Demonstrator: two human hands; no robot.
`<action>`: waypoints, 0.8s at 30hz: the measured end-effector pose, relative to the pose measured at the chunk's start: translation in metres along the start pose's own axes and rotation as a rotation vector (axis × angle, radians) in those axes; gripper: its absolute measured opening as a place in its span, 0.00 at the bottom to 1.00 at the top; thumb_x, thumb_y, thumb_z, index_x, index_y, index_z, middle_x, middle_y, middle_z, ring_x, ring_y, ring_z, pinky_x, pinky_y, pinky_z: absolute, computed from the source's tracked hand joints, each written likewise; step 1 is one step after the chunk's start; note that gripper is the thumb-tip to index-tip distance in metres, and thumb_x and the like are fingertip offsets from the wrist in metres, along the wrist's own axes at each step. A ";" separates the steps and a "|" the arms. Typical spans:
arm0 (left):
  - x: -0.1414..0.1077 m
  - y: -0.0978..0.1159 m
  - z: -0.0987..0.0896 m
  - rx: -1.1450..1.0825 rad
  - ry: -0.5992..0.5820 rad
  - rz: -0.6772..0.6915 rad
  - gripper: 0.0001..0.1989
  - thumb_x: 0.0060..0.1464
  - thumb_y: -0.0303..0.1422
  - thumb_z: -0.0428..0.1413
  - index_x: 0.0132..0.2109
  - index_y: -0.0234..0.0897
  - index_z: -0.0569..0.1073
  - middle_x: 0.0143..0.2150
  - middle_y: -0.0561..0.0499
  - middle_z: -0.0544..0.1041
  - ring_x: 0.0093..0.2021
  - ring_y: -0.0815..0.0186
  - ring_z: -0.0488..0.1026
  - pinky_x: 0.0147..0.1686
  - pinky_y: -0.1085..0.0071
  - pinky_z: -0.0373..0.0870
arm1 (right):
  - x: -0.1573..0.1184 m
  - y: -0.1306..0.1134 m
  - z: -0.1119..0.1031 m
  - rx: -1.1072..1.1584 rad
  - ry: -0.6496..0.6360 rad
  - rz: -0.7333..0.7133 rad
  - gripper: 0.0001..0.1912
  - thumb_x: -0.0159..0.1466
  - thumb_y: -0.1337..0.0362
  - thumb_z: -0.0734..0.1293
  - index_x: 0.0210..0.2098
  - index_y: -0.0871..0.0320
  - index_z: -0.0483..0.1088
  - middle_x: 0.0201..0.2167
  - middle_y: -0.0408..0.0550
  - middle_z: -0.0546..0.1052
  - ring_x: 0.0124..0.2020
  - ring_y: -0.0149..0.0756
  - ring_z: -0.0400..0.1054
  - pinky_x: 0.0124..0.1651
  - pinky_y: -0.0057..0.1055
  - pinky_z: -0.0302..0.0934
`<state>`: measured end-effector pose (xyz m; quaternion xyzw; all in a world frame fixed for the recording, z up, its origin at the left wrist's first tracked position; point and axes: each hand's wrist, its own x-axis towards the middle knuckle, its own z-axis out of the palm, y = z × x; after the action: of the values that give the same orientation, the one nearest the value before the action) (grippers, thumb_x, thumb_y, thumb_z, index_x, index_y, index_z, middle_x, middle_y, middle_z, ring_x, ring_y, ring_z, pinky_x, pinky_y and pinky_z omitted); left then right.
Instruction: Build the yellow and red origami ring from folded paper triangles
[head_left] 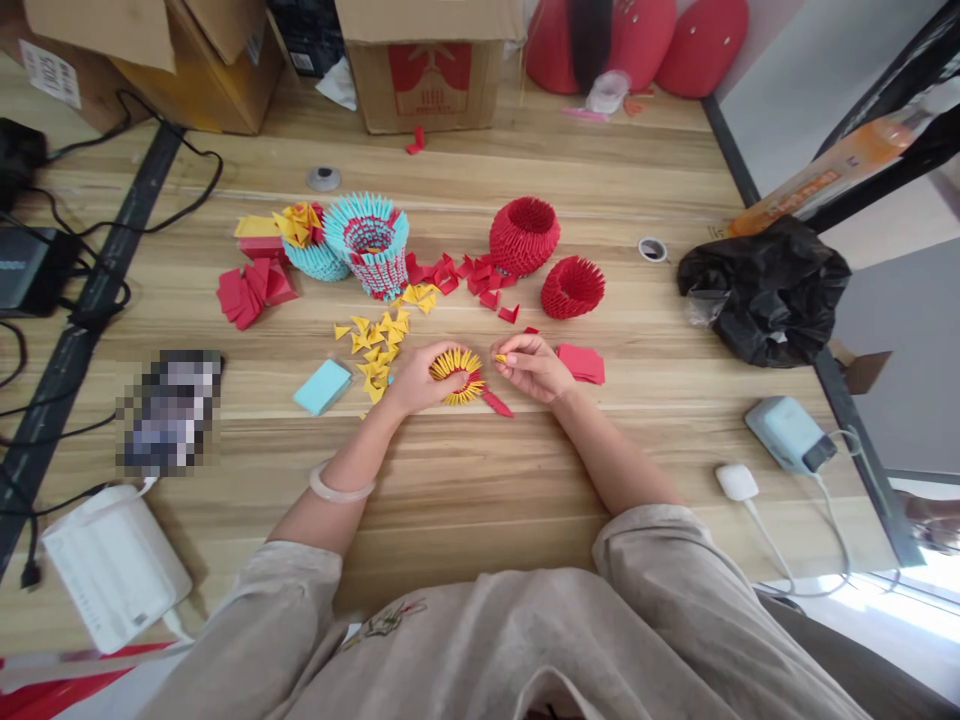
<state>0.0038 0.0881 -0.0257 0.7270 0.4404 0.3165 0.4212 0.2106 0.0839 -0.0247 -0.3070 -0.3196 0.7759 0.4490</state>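
Note:
My left hand (421, 380) grips a yellow and red paper ring (456, 366) built of folded pieces, its thumb lying across the ring's near side. A strip of red folded pieces (498, 404) sticks out at the ring's lower right. Just right of the ring, my right hand (534, 366) pinches a small yellow folded paper piece (500, 357) between thumb and fingers. Loose yellow folded pieces (379, 345) lie left of my left hand. Beside my right hand rests a stack of red paper slips (581, 364).
Beyond the hands stand a blue and red paper vase (369, 245), two red paper bowls (525, 236) and loose red pieces (480, 275). A blue paper stack (322, 387) lies left. A black plastic bag (765, 290) sits right; a phone (172, 410) and cables lie far left.

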 end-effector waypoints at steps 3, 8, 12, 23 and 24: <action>-0.002 0.004 0.004 0.227 0.187 0.210 0.23 0.47 0.37 0.60 0.50 0.34 0.72 0.53 0.41 0.71 0.54 0.55 0.67 0.54 0.57 0.63 | 0.000 0.002 0.000 -0.004 -0.016 0.039 0.11 0.44 0.66 0.77 0.25 0.59 0.75 0.25 0.42 0.78 0.24 0.22 0.69 0.29 0.20 0.66; -0.004 0.009 0.011 0.143 0.305 0.499 0.06 0.53 0.30 0.55 0.37 0.37 0.77 0.37 0.47 0.76 0.42 0.64 0.71 0.45 0.63 0.69 | 0.000 0.008 0.006 0.006 -0.028 0.105 0.11 0.43 0.66 0.77 0.25 0.61 0.75 0.22 0.42 0.77 0.23 0.23 0.71 0.28 0.18 0.66; -0.003 0.011 0.016 0.044 0.268 0.534 0.04 0.52 0.28 0.57 0.34 0.37 0.77 0.32 0.47 0.77 0.38 0.65 0.71 0.39 0.64 0.71 | 0.000 0.009 0.009 0.005 -0.029 0.158 0.12 0.42 0.66 0.78 0.25 0.62 0.75 0.20 0.43 0.78 0.22 0.24 0.72 0.28 0.18 0.67; 0.000 0.009 0.013 0.038 0.178 0.422 0.03 0.48 0.31 0.60 0.29 0.38 0.77 0.27 0.48 0.77 0.34 0.65 0.70 0.38 0.64 0.69 | 0.000 0.014 0.008 -0.125 -0.038 0.084 0.11 0.45 0.63 0.77 0.25 0.62 0.76 0.19 0.45 0.78 0.20 0.27 0.72 0.27 0.22 0.68; 0.000 0.009 0.014 0.037 0.174 0.423 0.03 0.47 0.31 0.60 0.29 0.37 0.77 0.27 0.49 0.77 0.34 0.65 0.70 0.38 0.64 0.69 | 0.000 0.014 0.007 -0.150 -0.039 0.065 0.11 0.45 0.63 0.77 0.25 0.62 0.76 0.19 0.45 0.78 0.20 0.27 0.72 0.27 0.22 0.68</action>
<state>0.0181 0.0811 -0.0241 0.7808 0.3187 0.4509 0.2924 0.1982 0.0768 -0.0313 -0.3348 -0.3751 0.7699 0.3929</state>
